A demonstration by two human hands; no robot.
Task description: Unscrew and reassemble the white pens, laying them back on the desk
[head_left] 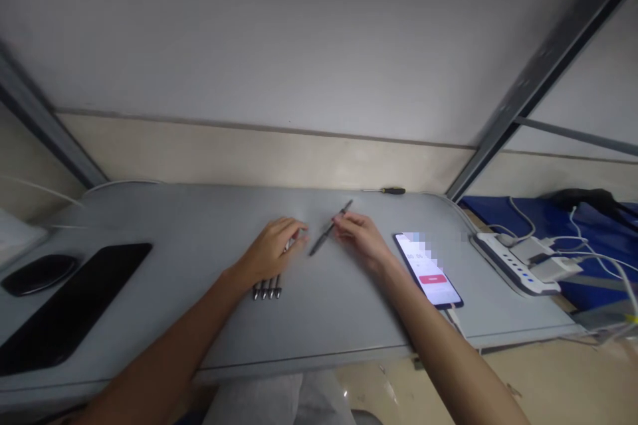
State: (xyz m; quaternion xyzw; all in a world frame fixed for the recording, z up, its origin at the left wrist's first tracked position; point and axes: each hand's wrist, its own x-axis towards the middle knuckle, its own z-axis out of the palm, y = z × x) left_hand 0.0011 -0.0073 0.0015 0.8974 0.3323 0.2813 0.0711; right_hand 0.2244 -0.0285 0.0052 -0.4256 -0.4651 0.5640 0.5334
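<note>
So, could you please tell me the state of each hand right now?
Left hand: partly hiding the row of pens; blurred, so its grip cannot be told.
Right hand: closed, holding a pen.

Grey table (pixel 339 309). On it at left, a rounded black item (pixel 40 274) beside a long black slab (pixel 82 309). Near the middle, four pens (pixel 271 293) side by side, pointed ends toward the near edge, far ends hidden. By the back edge, a screwdriver (pixel 393 190), handle to the right. At right, a lit phone (pixel 432 279), white lead (pixel 454 320) attached; along the right edge, a power strip (pixel 513 269).
</note>
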